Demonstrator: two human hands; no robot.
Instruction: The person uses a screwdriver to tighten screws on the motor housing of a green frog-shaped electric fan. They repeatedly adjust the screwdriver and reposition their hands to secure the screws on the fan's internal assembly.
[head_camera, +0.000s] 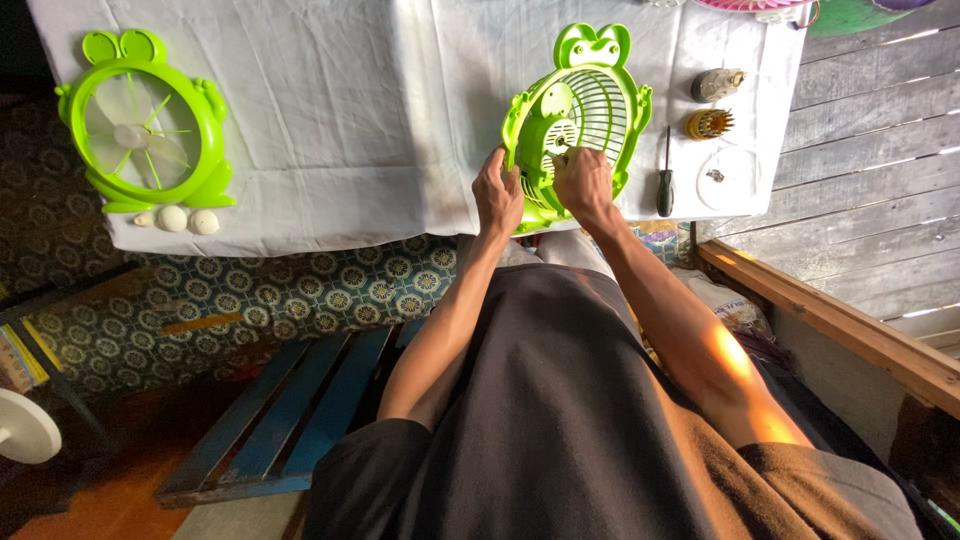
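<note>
A bright green fan housing (585, 115) with a frog-shaped outline and a ribbed white grille stands tilted on its lower edge near the front of a tabletop (350, 110) draped in white cloth. The left hand (497, 190) is clasped round the housing's lower left rim, fingers curled over the edge. The right hand (582, 178) is pressed against the inner face near the centre, fingertips pinched on a small pale part there — what exactly they pinch is too small to tell.

Just right of the housing lies a screwdriver (665, 180) with a black handle, its shaft pointing away from the person. Beyond it sit a small grey motor (716, 85), a yellow-orange toothed part (709, 123) and a clear round disc (730, 178) with something small on it.

Well apart, at the tabletop's left end, a second green fan (145, 125) of the same frog shape stands with its pale blades showing — three small white rounded pieces (175, 218) rest at its foot.

Below the cloth's edge a patterned blue-green covering (250, 300) shows, and a blue wooden bench (290, 410) runs beside the person's dark-clad lap. Weathered grey planks (880, 120) fill the right side.
</note>
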